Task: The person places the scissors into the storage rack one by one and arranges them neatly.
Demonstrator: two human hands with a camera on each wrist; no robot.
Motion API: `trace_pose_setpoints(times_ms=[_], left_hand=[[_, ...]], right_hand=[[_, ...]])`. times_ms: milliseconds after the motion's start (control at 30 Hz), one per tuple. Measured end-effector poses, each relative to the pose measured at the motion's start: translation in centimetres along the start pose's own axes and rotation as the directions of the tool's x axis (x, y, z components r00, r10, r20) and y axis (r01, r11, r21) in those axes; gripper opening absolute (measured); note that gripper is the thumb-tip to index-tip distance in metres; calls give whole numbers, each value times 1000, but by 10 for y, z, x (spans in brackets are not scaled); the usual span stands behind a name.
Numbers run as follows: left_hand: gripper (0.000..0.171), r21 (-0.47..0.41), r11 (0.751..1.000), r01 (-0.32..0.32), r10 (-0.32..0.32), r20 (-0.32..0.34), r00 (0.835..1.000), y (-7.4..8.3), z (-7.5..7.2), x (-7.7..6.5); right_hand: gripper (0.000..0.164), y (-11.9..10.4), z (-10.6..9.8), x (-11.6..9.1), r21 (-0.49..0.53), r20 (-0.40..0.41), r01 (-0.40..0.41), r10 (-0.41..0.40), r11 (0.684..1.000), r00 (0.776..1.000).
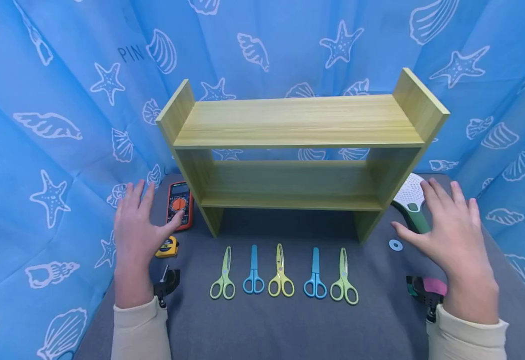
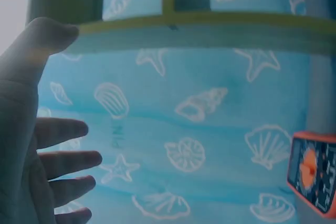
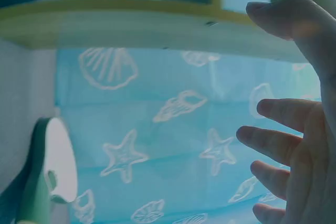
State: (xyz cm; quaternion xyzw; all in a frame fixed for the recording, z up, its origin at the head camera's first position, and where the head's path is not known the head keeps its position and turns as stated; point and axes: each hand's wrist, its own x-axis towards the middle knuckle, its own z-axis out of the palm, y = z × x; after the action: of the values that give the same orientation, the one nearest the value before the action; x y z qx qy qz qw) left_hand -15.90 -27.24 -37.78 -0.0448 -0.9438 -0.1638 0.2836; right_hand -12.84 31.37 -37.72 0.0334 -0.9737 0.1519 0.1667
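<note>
Blue curtain (image 1: pixel 294 55) with white shell and starfish print hangs behind grey tabletop (image 1: pixel 280 330). Red-edged multimeter (image 1: pixel 179 190) lies near yellow tape measure (image 1: pixel 166 247). Opposite side: green-handled perforated white scoop (image 1: pixel 412 194), pale ring-shaped disc (image 1: pixel 391 244) nearby.

White shell and starfish prints pattern the blue curtain (image 1: pixel 285 50) across the top; the central shelf (image 1: pixel 298 122) is grained pale yellow. Scissors (image 1: pixel 280 271) at lower centre run green, blue, yellow, blue, green; the centre-left multimeter (image 1: pixel 179 204) is orange-red and black.
</note>
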Motion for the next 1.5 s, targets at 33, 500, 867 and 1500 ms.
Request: trace_pose_setpoints(times_ms=[33,500,867,1500], left_hand=[[88,-19,1000,-8,8,-35,999,2,-1,0],[52,-485,872,66,-150,-136,979,34,10,2],[36,-645,747,158,-228,-26,973,49,42,7],[26,-666,743,67,-171,-92,981,49,64,10]], right_hand=[[107,-2,-2,0,7,-9,12,-12,1000,1000],[98,-33,-17,-23,191,-98,83,-65,978,993],[85,-50,1,-47,314,-166,80,-28,946,986],[64,-69,68,-75,378,-30,-1,13,926,999]])
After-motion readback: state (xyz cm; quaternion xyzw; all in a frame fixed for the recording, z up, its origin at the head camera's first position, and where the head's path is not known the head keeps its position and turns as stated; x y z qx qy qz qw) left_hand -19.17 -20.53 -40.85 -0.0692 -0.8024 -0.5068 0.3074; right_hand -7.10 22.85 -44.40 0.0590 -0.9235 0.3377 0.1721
